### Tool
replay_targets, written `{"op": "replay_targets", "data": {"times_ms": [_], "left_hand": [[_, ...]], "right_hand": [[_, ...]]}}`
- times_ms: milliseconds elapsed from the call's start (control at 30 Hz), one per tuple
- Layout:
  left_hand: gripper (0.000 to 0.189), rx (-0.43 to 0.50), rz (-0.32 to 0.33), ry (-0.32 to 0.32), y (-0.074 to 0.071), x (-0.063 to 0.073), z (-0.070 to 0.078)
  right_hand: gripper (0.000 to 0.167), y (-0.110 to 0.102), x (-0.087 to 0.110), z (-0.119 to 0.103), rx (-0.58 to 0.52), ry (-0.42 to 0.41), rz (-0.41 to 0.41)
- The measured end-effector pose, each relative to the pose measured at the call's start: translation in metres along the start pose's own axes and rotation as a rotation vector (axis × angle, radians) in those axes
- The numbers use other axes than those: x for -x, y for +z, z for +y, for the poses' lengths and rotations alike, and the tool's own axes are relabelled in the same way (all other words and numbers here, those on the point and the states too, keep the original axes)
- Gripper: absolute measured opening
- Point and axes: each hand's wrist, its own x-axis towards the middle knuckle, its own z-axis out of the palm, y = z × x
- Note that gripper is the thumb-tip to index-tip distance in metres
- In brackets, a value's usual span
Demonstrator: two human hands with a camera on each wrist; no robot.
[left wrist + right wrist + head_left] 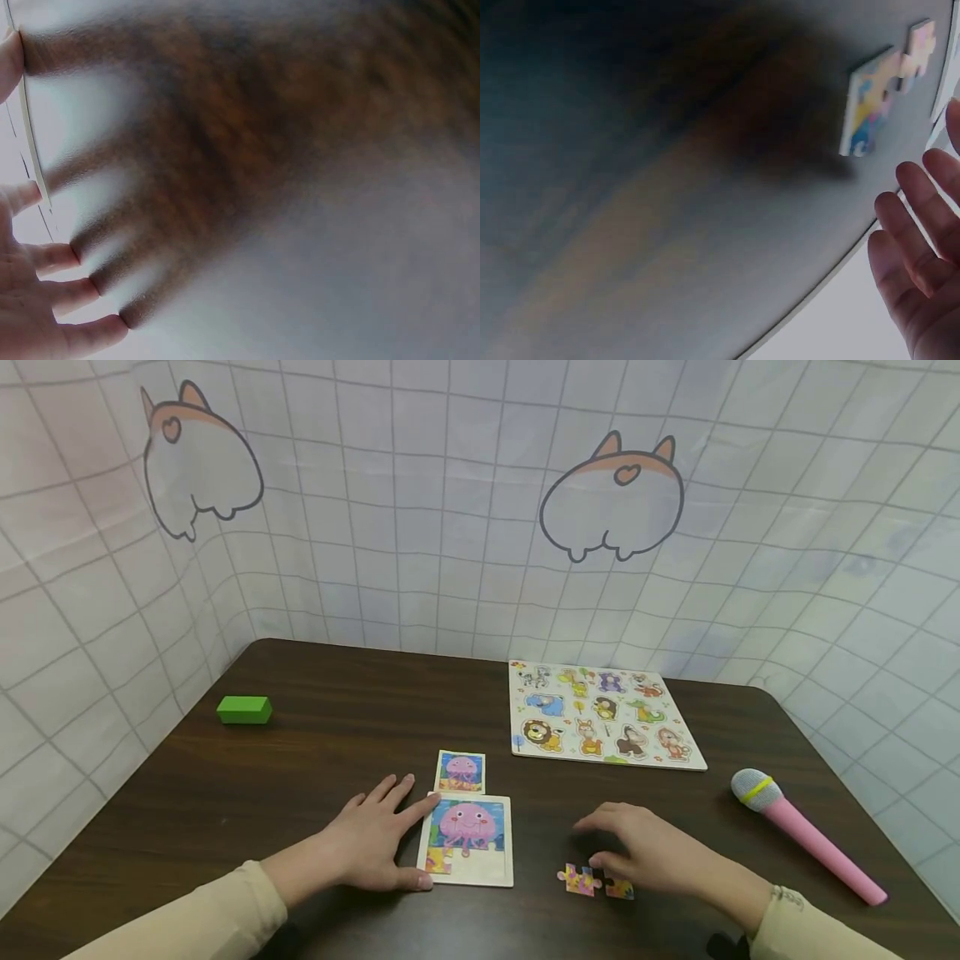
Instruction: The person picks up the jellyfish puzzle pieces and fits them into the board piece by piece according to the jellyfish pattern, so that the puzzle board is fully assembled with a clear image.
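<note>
A jellyfish jigsaw board [471, 839] lies flat at the front middle, with bare wood showing at its lower right. My left hand [369, 846] lies spread at its left side, index finger and thumb touching the frame. Just above the board is a small jellyfish picture card [461, 772]. Over to the right, my right hand [660, 853] hovers above the table, fingers slightly bent, with nothing in it. Beneath its thumb are a pink-yellow jigsaw piece [579, 880] and a second jigsaw piece [619, 888], partly covered by the hand. Both pieces show in the right wrist view.
A wooden animal puzzle board [600, 717] lies at the back right. The pink toy microphone [813, 839] is near the right edge, and a green block [244, 710] stands at the left. A tile-patterned cloth [390, 510] hangs behind the dark table [330, 718].
</note>
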Motion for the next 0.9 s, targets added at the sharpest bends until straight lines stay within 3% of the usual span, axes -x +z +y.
{"op": "replay_targets", "data": {"times_ms": [233, 533, 733, 900], "left_hand": [[0.099, -0.002, -0.005, -0.004, -0.001, 0.001, 0.001], [0.100, -0.012, -0.004, -0.001, 0.000, -0.001, 0.001], [0.101, -0.009, -0.001, 0.003, 0.001, -0.001, 0.001], [0.100, -0.006, 0.001, 0.006, 0.001, -0.001, 0.001]], "right_hand": [[0.021, 0.011, 0.008, 0.004, 0.003, 0.001, 0.016], [0.025, 0.023, 0.007, -0.001, 0.078, 0.001, 0.085], [0.022, 0.026, 0.004, -0.004, 0.078, -0.033, 0.115], [0.029, 0.027, 0.002, -0.008, 0.055, -0.087, 0.133]]}}
